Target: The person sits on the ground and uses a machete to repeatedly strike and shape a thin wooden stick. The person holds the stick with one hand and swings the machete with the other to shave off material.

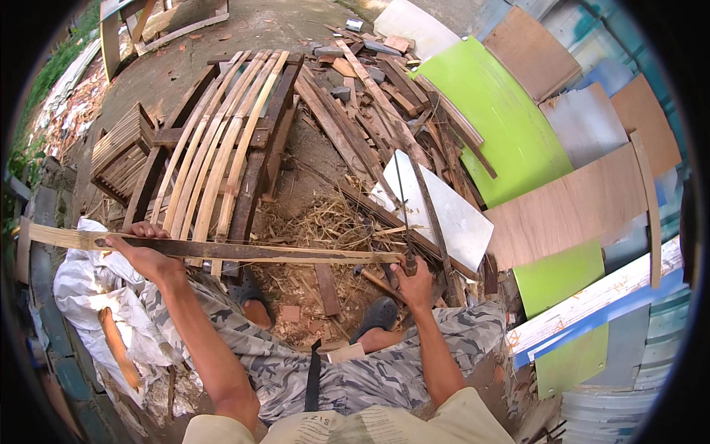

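A long wooden slat (310, 254), pale with a dark weathered stretch along it, lies crosswise in front of me. My left hand (151, 255) is closed round its left part, fingers over the far edge and thumb on the near side. My right hand (414, 283) grips the handle of a machete (404, 203) at the slat's right end. The long, thin, dark blade points up and away from me, seen almost edge-on. Beyond the slat, several pale strips (235, 133) lie lengthwise across a dark wooden frame (259, 174).
A heap of scrap wood (370, 111) and shavings (325, 222) covers the ground ahead. A white board (451, 214) leans there. Green panels (488, 111) and plywood (577, 200) line the right side. A slatted crate (122, 152) stands left; a white sack (78, 285) lies beside my left leg.
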{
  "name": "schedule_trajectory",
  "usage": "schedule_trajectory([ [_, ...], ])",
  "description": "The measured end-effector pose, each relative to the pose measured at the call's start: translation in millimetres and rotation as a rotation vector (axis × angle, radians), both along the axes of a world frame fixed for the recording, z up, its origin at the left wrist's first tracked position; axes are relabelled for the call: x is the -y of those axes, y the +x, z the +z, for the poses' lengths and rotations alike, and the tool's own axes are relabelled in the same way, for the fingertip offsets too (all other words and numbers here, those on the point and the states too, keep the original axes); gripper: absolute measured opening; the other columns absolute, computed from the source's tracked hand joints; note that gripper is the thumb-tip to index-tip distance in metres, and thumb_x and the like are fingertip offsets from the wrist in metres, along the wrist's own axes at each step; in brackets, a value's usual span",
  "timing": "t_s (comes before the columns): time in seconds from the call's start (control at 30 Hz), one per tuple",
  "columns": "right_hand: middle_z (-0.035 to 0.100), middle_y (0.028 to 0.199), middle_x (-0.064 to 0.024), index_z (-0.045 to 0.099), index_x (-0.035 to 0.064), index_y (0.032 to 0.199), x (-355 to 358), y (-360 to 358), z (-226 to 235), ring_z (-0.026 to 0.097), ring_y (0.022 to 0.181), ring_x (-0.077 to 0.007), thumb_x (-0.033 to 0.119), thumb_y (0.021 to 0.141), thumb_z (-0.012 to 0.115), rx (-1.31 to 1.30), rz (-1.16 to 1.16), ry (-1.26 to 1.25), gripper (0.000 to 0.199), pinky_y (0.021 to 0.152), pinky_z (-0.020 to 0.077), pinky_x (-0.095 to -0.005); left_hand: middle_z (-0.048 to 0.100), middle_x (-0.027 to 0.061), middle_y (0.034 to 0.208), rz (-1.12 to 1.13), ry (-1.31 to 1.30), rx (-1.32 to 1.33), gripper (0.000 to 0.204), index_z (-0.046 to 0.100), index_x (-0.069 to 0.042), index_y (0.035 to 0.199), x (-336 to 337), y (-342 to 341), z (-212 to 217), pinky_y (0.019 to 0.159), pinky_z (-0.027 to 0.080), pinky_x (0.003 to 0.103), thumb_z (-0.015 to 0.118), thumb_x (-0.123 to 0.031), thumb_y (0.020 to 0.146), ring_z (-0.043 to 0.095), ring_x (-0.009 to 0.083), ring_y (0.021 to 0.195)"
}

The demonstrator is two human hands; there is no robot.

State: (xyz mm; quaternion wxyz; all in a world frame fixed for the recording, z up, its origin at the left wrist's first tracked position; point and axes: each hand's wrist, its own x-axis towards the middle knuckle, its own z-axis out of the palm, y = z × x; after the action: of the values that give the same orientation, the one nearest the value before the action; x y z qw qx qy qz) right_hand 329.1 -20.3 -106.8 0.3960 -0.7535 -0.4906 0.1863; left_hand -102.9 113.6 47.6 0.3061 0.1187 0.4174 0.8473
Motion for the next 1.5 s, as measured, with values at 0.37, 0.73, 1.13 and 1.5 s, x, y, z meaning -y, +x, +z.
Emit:
schedule_trajectory([
  [0.37,0.071,0.085,-0.0123,0.062,0.0004,0.096,-20,-19,16,0.069,0.080,-0.0304,0.023,0.083,0.073,-0.073,0.239,-0.155,0.028,0.069,0.0499,-0.0377,0.039,-0.0015,0.063,-0.065,-0.021,-0.021,0.054,0.038,-0.013,0.074,2,2,-13,0.050,0.030,0.023,0.036,-0.062,0.097,0.034,0.0102,0.054],
  [0.73,0.070,0.097,-0.0193,0.058,-0.0065,0.122,-26,-18,3,0.066,0.096,-0.0319,0.025,0.079,0.076,-0.166,0.061,-0.182,0.057,0.089,0.0483,-0.0376,0.038,-0.0020,0.062,-0.104,-0.048,-0.010,0.054,0.040,-0.014,0.075,10,-7,-20,0.051,0.033,0.024,0.031,-0.061,0.099,0.036,0.0112,0.054],
  [1.13,0.070,0.088,-0.0166,0.064,-0.0011,0.099,-40,8,6,0.067,0.083,-0.0331,0.014,0.084,0.069,-0.002,-0.322,0.074,0.022,0.075,0.0499,-0.0417,0.031,-0.0026,0.053,-0.014,0.018,-0.089,0.059,0.040,-0.013,0.070,24,-37,-16,0.047,0.030,0.023,0.032,-0.064,0.097,0.033,0.0110,0.047],
  [1.5,0.064,0.075,-0.0155,0.063,-0.0004,0.104,-18,-23,20,0.062,0.069,-0.0310,0.042,0.083,0.073,0.036,0.042,-0.330,0.048,0.064,0.0484,-0.0395,0.033,-0.0018,0.053,0.156,-0.004,-0.096,0.066,0.041,-0.013,0.071,32,-28,-14,0.045,0.032,0.023,0.025,-0.074,0.092,0.035,0.0115,0.047],
])
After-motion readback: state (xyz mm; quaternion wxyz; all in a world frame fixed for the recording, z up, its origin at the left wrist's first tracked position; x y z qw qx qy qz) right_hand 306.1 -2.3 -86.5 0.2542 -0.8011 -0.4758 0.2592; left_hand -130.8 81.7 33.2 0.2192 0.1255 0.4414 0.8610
